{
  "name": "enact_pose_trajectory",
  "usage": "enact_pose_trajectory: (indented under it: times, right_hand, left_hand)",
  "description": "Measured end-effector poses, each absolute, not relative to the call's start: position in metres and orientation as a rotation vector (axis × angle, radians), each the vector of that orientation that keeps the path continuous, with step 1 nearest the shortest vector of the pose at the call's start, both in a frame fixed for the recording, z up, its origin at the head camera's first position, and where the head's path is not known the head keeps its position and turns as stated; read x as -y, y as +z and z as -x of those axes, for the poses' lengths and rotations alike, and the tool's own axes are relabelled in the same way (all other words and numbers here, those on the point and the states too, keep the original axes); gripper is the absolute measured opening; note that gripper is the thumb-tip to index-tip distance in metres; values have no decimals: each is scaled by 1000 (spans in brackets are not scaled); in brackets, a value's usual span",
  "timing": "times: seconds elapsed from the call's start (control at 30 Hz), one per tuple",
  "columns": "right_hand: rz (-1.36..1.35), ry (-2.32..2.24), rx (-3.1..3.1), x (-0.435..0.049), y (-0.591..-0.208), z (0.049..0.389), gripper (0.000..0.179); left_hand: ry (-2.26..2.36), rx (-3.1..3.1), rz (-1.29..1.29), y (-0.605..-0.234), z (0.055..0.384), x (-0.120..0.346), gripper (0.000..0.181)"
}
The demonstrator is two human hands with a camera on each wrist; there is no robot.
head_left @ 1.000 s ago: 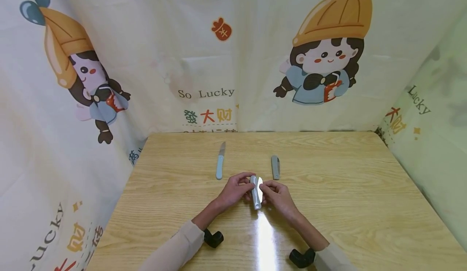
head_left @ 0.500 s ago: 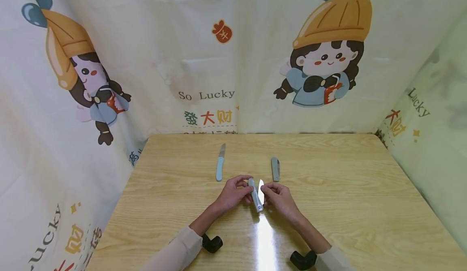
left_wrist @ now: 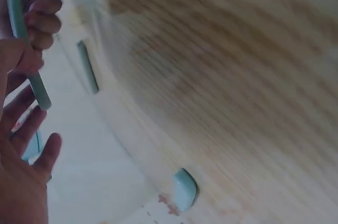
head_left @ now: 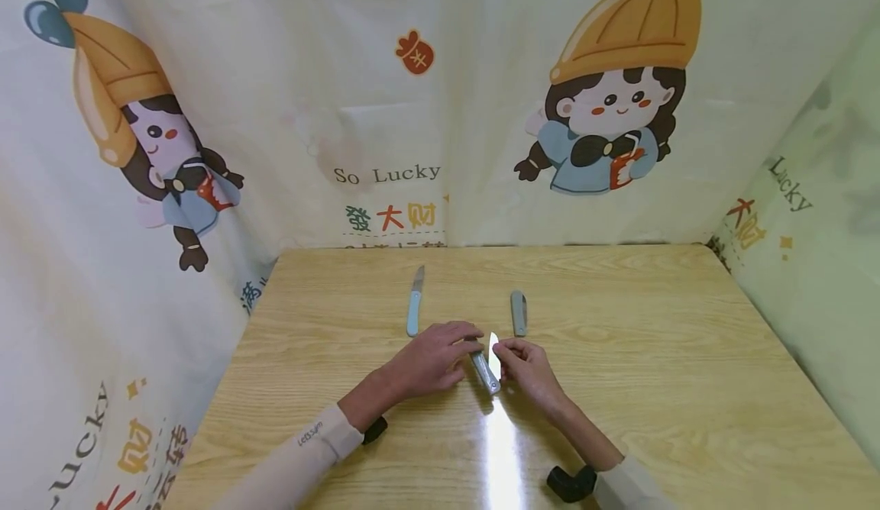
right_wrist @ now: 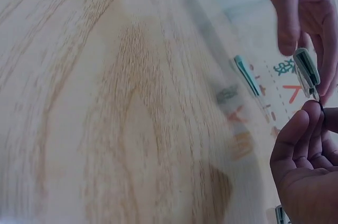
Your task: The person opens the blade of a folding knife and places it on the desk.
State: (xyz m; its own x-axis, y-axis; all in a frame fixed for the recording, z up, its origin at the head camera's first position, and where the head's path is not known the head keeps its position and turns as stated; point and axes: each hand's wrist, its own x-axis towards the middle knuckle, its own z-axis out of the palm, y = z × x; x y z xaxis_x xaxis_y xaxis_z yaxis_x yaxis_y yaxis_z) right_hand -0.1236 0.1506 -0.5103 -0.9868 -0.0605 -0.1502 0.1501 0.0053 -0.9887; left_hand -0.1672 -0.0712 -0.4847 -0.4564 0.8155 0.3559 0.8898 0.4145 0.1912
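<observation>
In the head view a folding knife [head_left: 485, 372] with a pale grey-green handle and a partly unfolded blade [head_left: 494, 353] is between the hands. My right hand [head_left: 528, 369] pinches the blade; in the right wrist view its fingertips [right_wrist: 311, 113] meet the knife below the handle [right_wrist: 306, 71]. My left hand [head_left: 433, 361] lies over the handle's far end with its fingers extended. The right wrist view shows its thumb [right_wrist: 288, 31] standing away from the handle. In the left wrist view, several left fingers [left_wrist: 29, 129] are spread below the handle [left_wrist: 43, 97].
Farther back on the wooden table [head_left: 619, 319], an unfolded knife [head_left: 415, 308] with a light blue handle lies to the left. A folded grey knife [head_left: 519, 314] lies just beyond the right hand. Printed curtains [head_left: 481, 136] surround the table's back and sides.
The left hand has loosened and turned over, its thumb leaving the handle. The handle has tilted farther from upright. The right hand keeps pinching the blade.
</observation>
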Motion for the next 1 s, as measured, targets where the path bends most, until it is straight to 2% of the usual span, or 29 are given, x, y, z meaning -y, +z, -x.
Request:
enact_pose_trajectory:
  times: [0.13,0.37,1.0]
  right_hand:
    - [-46,-2096,-2124,-149,-510,123,26]
    - [-26,-2061,-2153,-152,-508,121,26]
    - [-62,-2088,-2173,-155,-505,124,22]
  left_hand:
    - [-260,2241,1608,-485,172,70,35]
    - [-117,2227,1596,-484,172,69,22]
    - [-169,2262,1410,-488,164,79,24]
